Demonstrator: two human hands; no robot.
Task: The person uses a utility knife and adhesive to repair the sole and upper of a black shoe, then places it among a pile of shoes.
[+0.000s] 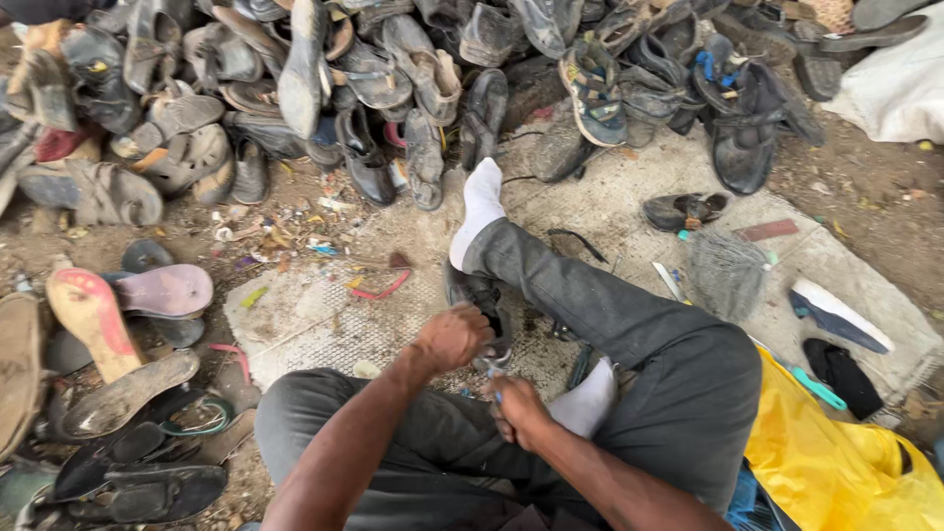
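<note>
While I sit on the ground w/ one leg stretched out far and the other folded near, my left hand [451, 337] is closed in a fist on top of a dark shoe [479, 300] that lies just left of my stretched leg, below the white sock [480, 204]. Fingers are curled tight together, pressing the shoe down; can't tell exactly what part they grip. My right hand [518, 410] is nearer to me, just below-right of the left, fingers pinched shut on a small metal tool w/ a blue handle [495, 379]; its tip points up toward the shoe's near end, abt touching it. So the shoe sits under the left fist and just beyond the right fingertips. Far side: a big heap of worn shoes and sandals [393, 79]. Left: loose soles and a pink sandal [165, 291]. Right: a wire brush [726, 270] on the concrete, a yellow plastic bag [836, 462] near my knee.
</note>
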